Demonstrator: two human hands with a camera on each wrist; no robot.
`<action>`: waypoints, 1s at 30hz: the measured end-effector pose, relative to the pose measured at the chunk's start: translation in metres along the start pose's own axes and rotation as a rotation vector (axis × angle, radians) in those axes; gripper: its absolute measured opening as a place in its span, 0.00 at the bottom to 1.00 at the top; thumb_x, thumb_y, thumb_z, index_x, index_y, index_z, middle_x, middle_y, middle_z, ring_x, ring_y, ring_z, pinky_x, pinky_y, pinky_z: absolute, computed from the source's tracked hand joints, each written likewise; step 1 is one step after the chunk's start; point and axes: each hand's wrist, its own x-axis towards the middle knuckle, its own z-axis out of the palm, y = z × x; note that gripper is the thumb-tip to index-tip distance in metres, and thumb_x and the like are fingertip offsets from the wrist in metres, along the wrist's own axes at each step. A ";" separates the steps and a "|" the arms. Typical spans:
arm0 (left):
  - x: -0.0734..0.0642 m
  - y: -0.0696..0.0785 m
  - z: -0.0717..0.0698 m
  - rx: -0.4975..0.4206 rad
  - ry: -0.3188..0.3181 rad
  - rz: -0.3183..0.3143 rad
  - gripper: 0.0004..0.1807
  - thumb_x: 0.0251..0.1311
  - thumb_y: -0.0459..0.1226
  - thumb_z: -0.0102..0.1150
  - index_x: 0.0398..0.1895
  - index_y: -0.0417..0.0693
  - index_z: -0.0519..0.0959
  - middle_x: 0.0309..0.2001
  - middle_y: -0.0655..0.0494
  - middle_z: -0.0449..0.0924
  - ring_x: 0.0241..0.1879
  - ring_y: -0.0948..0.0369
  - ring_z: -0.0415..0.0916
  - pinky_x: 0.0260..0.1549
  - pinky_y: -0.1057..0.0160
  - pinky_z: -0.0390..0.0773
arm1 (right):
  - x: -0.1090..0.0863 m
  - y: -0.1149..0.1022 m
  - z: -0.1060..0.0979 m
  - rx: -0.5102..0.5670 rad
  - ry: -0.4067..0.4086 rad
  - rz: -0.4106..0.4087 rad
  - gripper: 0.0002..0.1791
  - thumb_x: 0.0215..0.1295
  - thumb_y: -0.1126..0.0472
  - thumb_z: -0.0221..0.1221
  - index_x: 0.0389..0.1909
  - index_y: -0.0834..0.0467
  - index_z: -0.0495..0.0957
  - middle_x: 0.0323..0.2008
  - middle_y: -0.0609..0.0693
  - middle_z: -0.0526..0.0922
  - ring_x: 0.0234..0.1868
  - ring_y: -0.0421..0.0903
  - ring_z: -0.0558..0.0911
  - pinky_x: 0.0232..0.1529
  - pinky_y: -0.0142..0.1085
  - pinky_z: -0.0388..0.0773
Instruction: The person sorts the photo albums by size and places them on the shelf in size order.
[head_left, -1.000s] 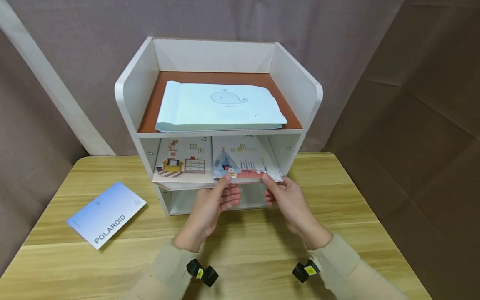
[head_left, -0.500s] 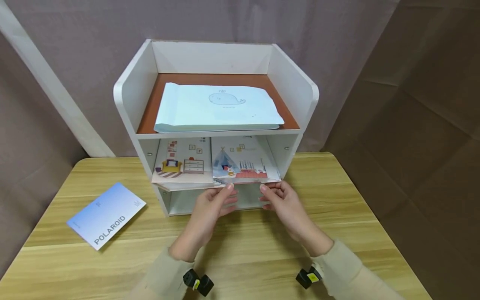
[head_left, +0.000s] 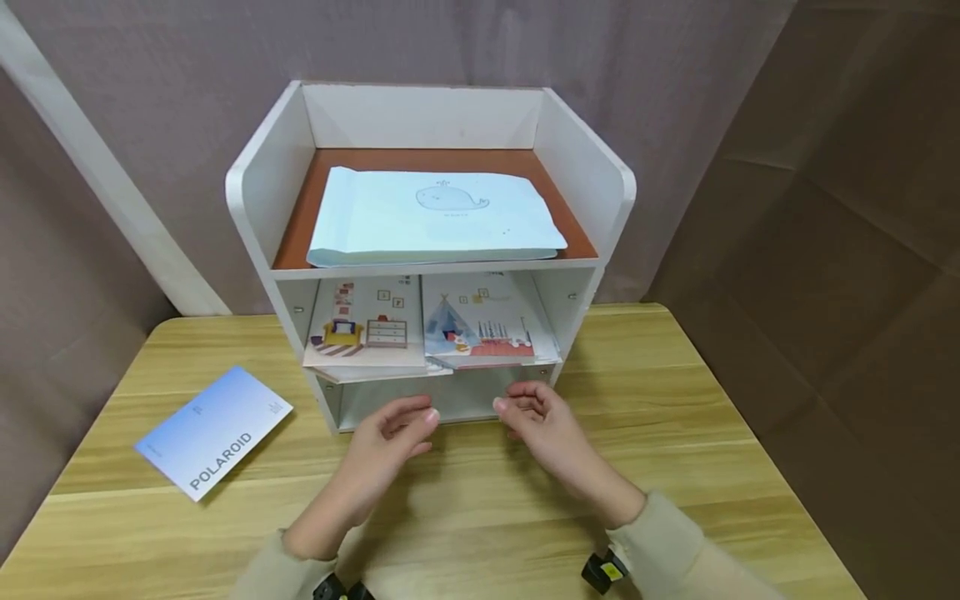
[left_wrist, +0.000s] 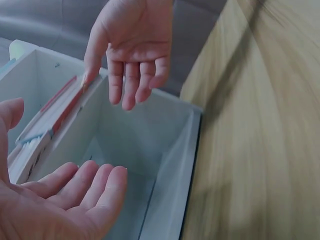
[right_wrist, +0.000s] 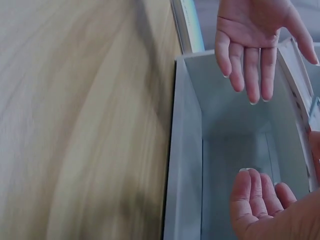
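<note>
My left hand (head_left: 378, 446) is held in front of the shelf's bottom compartment, fingers loosely bent and holding nothing. Across from it my right hand (head_left: 546, 433) is likewise relaxed, with nothing in it. Just above and behind both hands, two illustrated books lie side by side in the middle compartment: one with a yellow armchair and drawers (head_left: 367, 321), the other with a blue tent (head_left: 480, 321). Other books or papers show beneath their front edges. In the left wrist view the books' edges (left_wrist: 65, 112) appear beside my spread left fingers (left_wrist: 90, 192).
The white shelf unit (head_left: 588, 187) stands on a wooden table (head_left: 675, 450). On its brown top lies a pale whale-print packet or book (head_left: 442, 217). A blue and white book marked POLAROID (head_left: 213, 433) lies on the table at left. Grey curtains hang behind.
Both hands have let go of the front edge of the books and drawn back toward me, the left also moving leftward. The books stay in the middle compartment.
</note>
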 end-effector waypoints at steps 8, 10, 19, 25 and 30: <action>-0.018 -0.011 -0.035 0.143 0.060 -0.018 0.26 0.60 0.46 0.65 0.57 0.43 0.75 0.53 0.44 0.77 0.50 0.50 0.77 0.47 0.56 0.80 | 0.001 0.010 0.036 0.007 -0.099 -0.005 0.25 0.64 0.56 0.64 0.55 0.65 0.70 0.43 0.56 0.79 0.42 0.54 0.79 0.39 0.41 0.81; -0.022 -0.011 -0.045 0.176 0.071 -0.028 0.26 0.60 0.47 0.65 0.58 0.44 0.75 0.53 0.44 0.77 0.50 0.49 0.77 0.47 0.56 0.81 | 0.001 0.011 0.045 0.013 -0.135 0.000 0.27 0.64 0.54 0.64 0.56 0.67 0.69 0.43 0.56 0.79 0.43 0.55 0.79 0.39 0.42 0.81; -0.032 -0.013 -0.092 0.289 0.087 -0.074 0.29 0.63 0.48 0.62 0.60 0.38 0.71 0.53 0.41 0.76 0.50 0.47 0.77 0.46 0.57 0.81 | 0.006 0.023 0.090 0.047 -0.265 0.084 0.30 0.62 0.49 0.65 0.56 0.64 0.69 0.39 0.53 0.80 0.39 0.57 0.80 0.35 0.45 0.80; -0.034 -0.013 -0.129 0.441 0.119 -0.056 0.29 0.66 0.49 0.58 0.60 0.35 0.71 0.50 0.40 0.77 0.46 0.50 0.78 0.42 0.60 0.82 | 0.009 0.025 0.128 0.072 -0.310 0.122 0.29 0.61 0.48 0.66 0.55 0.62 0.70 0.39 0.51 0.80 0.37 0.52 0.80 0.35 0.42 0.81; -0.033 -0.008 -0.156 0.610 0.190 -0.031 0.29 0.68 0.52 0.54 0.58 0.35 0.73 0.48 0.41 0.79 0.45 0.54 0.78 0.37 0.63 0.82 | 0.009 0.024 0.164 0.082 -0.299 0.156 0.24 0.61 0.51 0.67 0.52 0.59 0.72 0.36 0.49 0.80 0.34 0.49 0.80 0.34 0.40 0.81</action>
